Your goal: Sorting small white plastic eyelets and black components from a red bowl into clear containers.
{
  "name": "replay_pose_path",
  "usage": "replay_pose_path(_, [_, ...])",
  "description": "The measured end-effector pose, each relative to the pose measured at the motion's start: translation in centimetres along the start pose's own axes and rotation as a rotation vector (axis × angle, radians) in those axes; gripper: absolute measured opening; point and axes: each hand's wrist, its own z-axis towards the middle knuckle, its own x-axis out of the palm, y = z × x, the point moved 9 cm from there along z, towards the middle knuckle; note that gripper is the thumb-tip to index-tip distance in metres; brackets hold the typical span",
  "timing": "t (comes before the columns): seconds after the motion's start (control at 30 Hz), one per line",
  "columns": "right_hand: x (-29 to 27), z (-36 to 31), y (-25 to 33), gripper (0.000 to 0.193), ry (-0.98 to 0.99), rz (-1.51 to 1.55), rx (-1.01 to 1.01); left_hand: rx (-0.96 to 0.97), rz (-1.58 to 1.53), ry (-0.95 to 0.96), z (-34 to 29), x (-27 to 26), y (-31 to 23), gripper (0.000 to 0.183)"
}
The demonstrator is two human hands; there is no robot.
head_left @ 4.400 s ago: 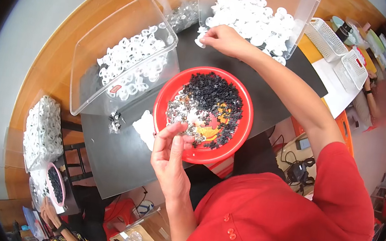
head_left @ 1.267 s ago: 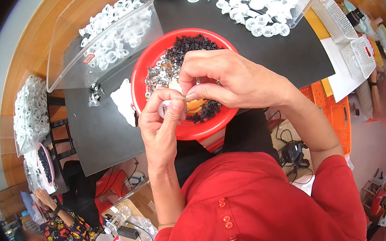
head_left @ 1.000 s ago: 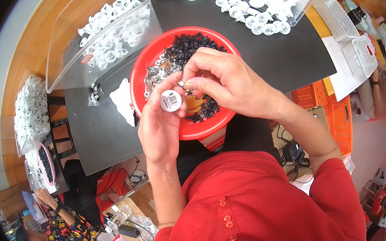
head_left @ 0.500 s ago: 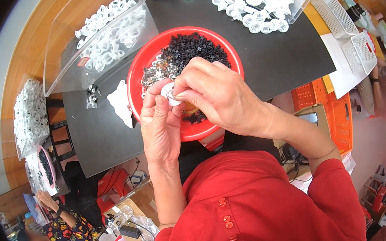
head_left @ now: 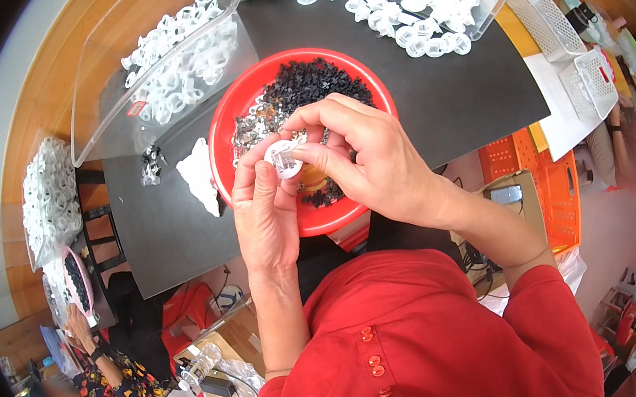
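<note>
Over a red basin, my left hand grips a small round white plastic part between thumb and fingers. My right hand bends in from the right, its thumb and index fingertip at the part's upper edge; whether a smaller piece is pinched there is hidden. Inside the basin lie a heap of small black plastic pieces and, to its left, a pile of shiny metal pieces. Something yellow shows behind my fingers.
A clear bin of white parts stands on the dark table at left; another white-part heap lies at the back. A white cloth and small loose pieces are left of the basin. A co-worker's hand shows lower left.
My right thumb and fingers have lifted slightly and spread a little, uncovering more of the white part. Its round face now shows more fully; my left hand keeps its grip.
</note>
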Motion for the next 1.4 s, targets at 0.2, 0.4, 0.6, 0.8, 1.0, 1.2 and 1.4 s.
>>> replay_pose_path(0.2, [2.3, -1.1, -4.3, 0.011, 0.065, 0.475, 0.422, 0.025, 0.061, 0.009, -0.2, 1.0, -0.2, 0.038])
replay_pose_path(0.4, [2.7, -0.8, -4.4, 0.01, -0.082, 0.553, 0.294, 0.055, 0.101, -0.05, -0.3, 1.2, -0.6, 0.038])
replay_pose_path(0.6, [2.4, -1.0, -3.2, 0.008, 0.021, 0.332, 0.294, 0.033, 0.027, -0.062, -0.2, 0.0, -0.6, 0.033])
replay_pose_path(0.8, [0.9, -0.3, -1.0, 0.006, -0.094, 0.137, 0.024, -0.03, 0.046, -0.127, -0.4, 0.6, -0.6, 0.04])
replay_pose_path(1.0, [1.3, 0.6, -1.4, 0.008, -0.004, 0.171, 0.08, 0.013, -0.011, -0.091, 0.1, -0.2, -1.3, 0.044])
replay_pose_path(1.2, [0.9, 0.6, -2.8, 0.012, 0.092, -0.222, -0.041, 0.091, 0.007, -0.133, 0.3, -2.1, -2.9, 0.04])
replay_pose_path(1.4, [3.7, -0.9, -3.5, 0.01, 0.232, -0.6, -0.166, 0.07, 0.097, -0.167, -0.1, -1.4, -3.1, 0.03])
